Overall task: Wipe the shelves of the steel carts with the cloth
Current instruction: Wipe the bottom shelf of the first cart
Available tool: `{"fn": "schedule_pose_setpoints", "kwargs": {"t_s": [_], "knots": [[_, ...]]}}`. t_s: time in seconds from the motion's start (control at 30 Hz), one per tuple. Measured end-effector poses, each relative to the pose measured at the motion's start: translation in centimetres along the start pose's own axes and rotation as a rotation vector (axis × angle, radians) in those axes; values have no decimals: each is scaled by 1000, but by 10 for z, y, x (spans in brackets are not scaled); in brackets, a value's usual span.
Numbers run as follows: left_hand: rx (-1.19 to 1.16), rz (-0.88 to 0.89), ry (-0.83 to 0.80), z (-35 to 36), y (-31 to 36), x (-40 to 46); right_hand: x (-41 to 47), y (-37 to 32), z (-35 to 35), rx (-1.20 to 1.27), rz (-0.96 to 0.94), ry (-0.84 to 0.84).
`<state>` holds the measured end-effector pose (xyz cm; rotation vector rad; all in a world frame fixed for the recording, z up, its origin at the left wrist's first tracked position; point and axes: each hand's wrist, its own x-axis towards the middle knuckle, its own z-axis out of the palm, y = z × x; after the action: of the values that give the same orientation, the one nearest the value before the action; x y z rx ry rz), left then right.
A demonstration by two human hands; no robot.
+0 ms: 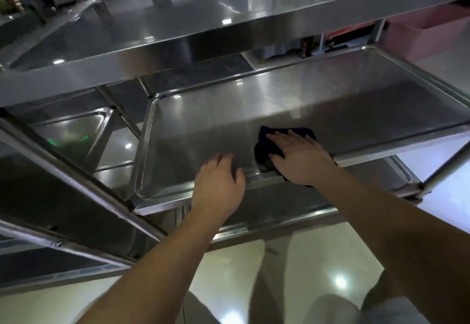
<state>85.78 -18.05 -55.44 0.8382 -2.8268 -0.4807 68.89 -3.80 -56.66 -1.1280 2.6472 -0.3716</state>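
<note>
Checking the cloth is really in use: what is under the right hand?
A dark cloth lies under the right hand, pressed flat on the middle shelf. The hand covers part of the cloth.

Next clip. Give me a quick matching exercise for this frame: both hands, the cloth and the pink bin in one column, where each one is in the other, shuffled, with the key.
Things:
1. left hand
2. right hand
3. cloth
4. pink bin

Places:
A. on the floor beyond the cart, upper right of the view
B. pressed flat on top of the dark cloth
C. bare, at the near rim of the middle shelf
D. on the middle shelf, under a palm

Pairs: 1-C, 2-B, 3-D, 4-A
</note>
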Motion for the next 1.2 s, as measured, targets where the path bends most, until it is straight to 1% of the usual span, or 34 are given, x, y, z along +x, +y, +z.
{"fn": "schedule_pose_setpoints", "kwargs": {"t_s": [0.13,0.23,0.37,0.5,0.6,0.67,0.77,0.83,0.87,0.9,0.97,1.03,1.13,1.2], "knots": [[6,33,-24,24,20,26,-1,2,1,4,-3,1],[41,50,19,41,24,30,0,10,0,18,-31,-9],[137,46,14,48,23,29,-5,53,-19,1,-21,-26],[169,28,32,50,25,31,-15,148,-61,-24,142,35],[184,10,33,50,27,27,-31,216,-96,73,288,107],[191,15,49,50,29,27,-41,256,-115,96,404,148],[198,30,63,51,30,28,-35,304,-125,84,541,142],[209,30,70,52,30,29,-15,320,-115,80,549,150],[219,31,68,51,30,30,-10,307,-111,66,526,151],[227,32,62,52,31,29,-7,280,-108,51,490,159],[238,33,57,52,31,29,5,228,-96,18,366,129],[248,36,61,53,32,30,23,171,-72,1,193,56],[251,42,83,56,28,31,49,71,-31,-20,-123,-43],[248,48,87,57,25,32,61,33,-12,-19,-276,-92]]}}
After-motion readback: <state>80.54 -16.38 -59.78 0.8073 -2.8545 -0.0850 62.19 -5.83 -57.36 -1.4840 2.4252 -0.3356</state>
